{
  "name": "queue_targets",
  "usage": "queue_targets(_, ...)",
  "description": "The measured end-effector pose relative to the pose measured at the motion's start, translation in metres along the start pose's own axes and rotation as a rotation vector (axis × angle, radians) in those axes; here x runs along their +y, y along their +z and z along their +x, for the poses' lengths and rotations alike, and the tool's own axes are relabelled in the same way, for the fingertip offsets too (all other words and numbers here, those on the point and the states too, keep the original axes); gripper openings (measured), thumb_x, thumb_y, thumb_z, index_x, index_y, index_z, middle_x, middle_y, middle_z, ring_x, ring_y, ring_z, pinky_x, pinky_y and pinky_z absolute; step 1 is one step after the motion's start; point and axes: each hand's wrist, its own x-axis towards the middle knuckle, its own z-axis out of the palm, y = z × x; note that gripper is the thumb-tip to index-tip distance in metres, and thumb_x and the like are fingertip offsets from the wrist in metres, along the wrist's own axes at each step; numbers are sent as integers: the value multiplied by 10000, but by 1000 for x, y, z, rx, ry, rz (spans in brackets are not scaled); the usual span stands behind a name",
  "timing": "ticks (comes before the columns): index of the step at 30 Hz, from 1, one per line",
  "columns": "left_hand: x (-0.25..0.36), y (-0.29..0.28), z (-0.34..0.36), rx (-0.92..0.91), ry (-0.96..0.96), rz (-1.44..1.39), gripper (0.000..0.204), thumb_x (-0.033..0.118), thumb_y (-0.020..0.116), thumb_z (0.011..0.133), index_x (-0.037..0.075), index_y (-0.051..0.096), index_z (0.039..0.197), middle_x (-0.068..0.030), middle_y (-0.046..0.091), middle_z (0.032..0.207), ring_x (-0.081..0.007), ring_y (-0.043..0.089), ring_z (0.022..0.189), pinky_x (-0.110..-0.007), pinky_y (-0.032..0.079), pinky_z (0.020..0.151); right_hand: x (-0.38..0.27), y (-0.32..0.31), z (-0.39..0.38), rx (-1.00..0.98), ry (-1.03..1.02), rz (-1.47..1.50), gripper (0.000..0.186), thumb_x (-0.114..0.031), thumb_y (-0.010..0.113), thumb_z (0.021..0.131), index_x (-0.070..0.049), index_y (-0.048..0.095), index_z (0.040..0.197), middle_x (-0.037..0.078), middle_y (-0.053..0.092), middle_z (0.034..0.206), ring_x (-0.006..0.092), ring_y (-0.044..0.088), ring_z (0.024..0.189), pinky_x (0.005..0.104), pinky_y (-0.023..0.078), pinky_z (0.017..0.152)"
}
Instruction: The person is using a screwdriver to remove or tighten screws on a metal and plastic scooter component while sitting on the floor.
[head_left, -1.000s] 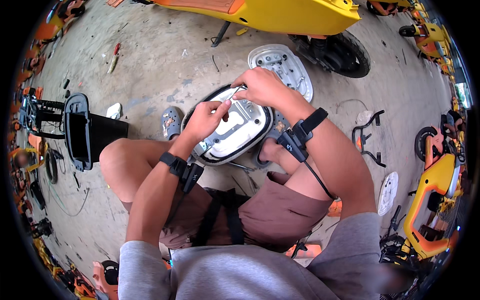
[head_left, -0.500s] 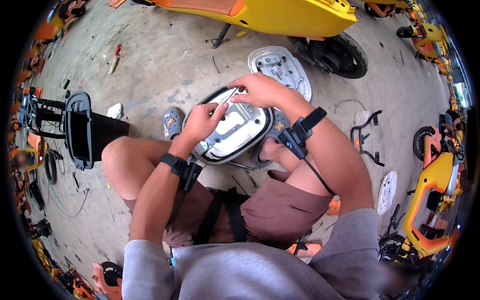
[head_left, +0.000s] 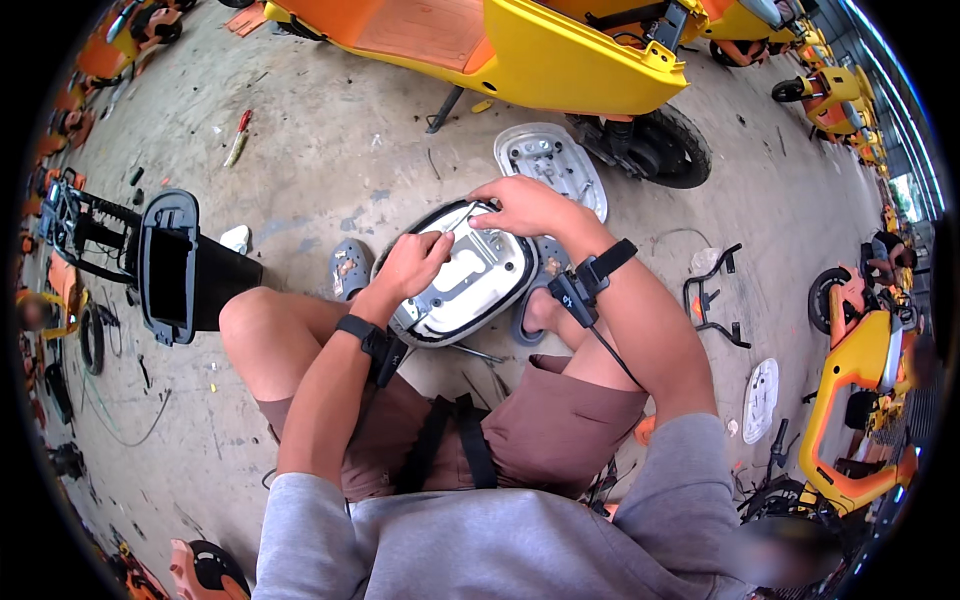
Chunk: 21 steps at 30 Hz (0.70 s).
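Observation:
An oval scooter seat (head_left: 466, 268) rests bottom-up between my feet, showing a white plastic underside inside a black edge. Over its far part, a thin pale strip (head_left: 461, 220) stretches between my two hands. My left hand (head_left: 412, 264) is closed above the seat's left side, fingertips pinching the near end of the strip. My right hand (head_left: 528, 208) curls over the far right rim, thumb and forefinger at the strip's other end. What lies under my right palm is hidden.
A second white seat base (head_left: 552, 165) lies beyond. A yellow scooter (head_left: 575, 65) stands ahead on its kickstand. To the left is a black storage bucket (head_left: 222, 270); a red-handled tool (head_left: 240, 138) lies farther off. A black bent-tube bracket (head_left: 692, 300) and white panel (head_left: 762, 400) lie right.
The view has tilted, so the scene sits slightly lower. My left fingers have closed more tightly, and both hands remain over the far part of the seat.

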Motion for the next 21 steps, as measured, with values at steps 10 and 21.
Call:
queue_targets(10,6,9,8,-37,-65,-108,543,434,536,1061,-17,716,817,-45,651,705,-113,539,649,-314,459,617,13,1,13,25,48,-10,403,-387,771,852,-42,791,1058,190,759,934,354,722,910,426,554,849)
queue_targets(21,14,16,20,56,-101,-240,502,396,599,1025,-23,714,775,-67,597,605,-129,506,588,-326,427,581,19,-11,22,-2,66,38,354,-326,782,844,-68,790,1087,183,764,982,341,724,948,417,555,870)
